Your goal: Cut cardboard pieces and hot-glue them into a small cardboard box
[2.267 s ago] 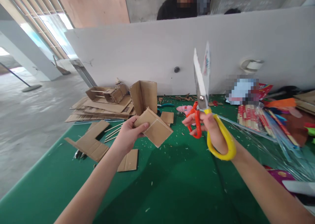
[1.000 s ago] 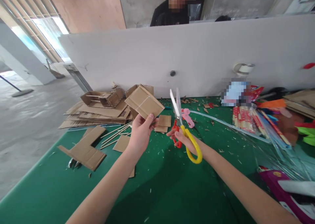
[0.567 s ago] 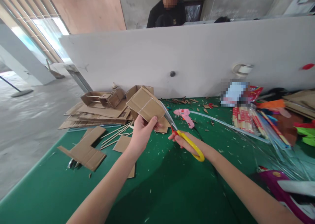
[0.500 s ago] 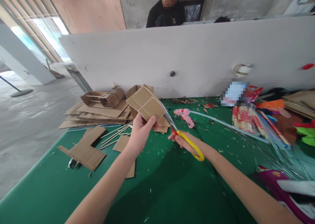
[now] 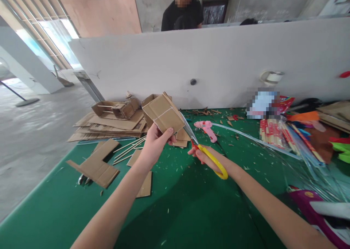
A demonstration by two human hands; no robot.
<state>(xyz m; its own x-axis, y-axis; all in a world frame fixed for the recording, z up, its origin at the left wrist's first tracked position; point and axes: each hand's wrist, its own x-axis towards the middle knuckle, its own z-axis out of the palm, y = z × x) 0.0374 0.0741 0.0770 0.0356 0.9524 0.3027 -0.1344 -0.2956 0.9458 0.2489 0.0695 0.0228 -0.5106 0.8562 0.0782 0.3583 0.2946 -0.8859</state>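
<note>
My left hand is closed on a piece of cardboard with a pale line across it, thumb on its face. The piece is tilted above the green table. In my right hand is a pair of scissors with a yellow and red handle. Their blades point up and left along the cardboard's right edge; I cannot tell whether they bite into it. A pink glue gun lies just beyond my right hand.
Cardboard sheets and small cardboard boxes are stacked at the back left. Thin sticks and an L-shaped cardboard piece lie nearer. Packaged sticks are at right, below a white partition. A person is behind it.
The whole view has shifted slightly. Both hands keep their hold, and the cardboard and scissors stay in nearly the same position relative to each other.
</note>
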